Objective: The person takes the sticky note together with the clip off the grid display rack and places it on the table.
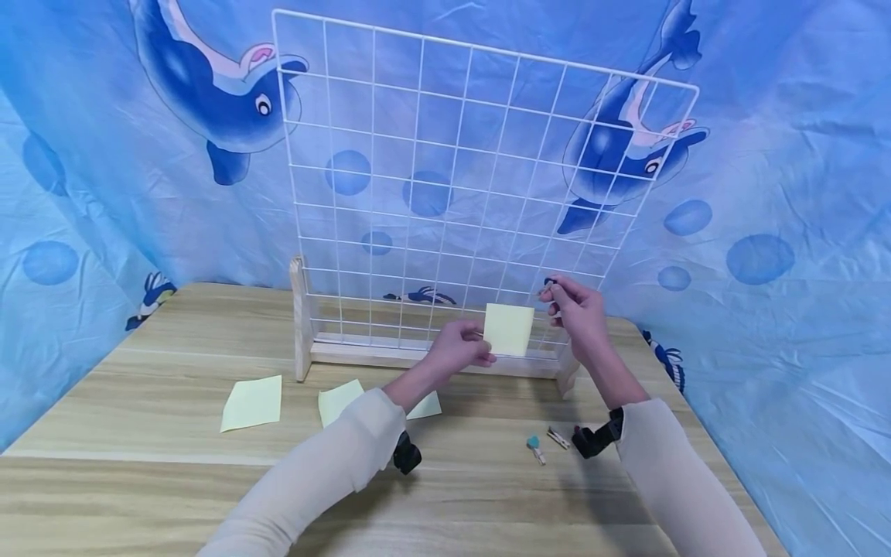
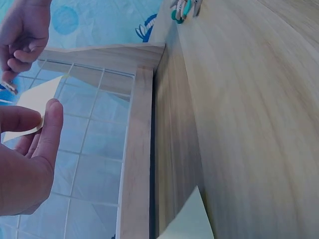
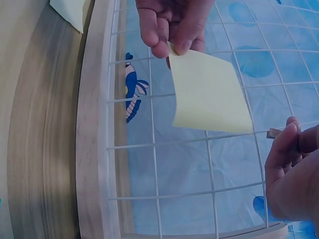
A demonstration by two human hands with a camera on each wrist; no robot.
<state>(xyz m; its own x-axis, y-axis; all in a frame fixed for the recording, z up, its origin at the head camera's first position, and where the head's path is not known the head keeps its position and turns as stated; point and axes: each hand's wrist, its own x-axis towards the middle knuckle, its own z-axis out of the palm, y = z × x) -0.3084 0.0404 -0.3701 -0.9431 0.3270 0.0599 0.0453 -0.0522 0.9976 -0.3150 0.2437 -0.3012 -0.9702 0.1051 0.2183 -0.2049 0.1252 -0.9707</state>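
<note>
My left hand (image 1: pixel 459 346) pinches a yellow sticky note (image 1: pixel 509 329) by its lower left corner, in front of the lower part of a white wire grid panel (image 1: pixel 445 209). To the note's right, my right hand (image 1: pixel 578 308) pinches a small wooden clothespin (image 3: pixel 272 133) between thumb and fingertips, apart from the note. The clothespin has a dark blue top, and the fingers partly cover it. In the right wrist view the note hangs from the left thumb and fingers, its free edge curling slightly.
On the wooden table (image 1: pixel 174 495), a sticky note (image 1: pixel 252 403) lies at left; others are partly behind my left arm. Two clothespins, one teal-topped (image 1: pixel 535 449) and another (image 1: pixel 558 438), lie near my right wrist. A wooden stand (image 1: pixel 302 321) supports the grid before a blue dolphin-print cloth (image 1: pixel 780 155).
</note>
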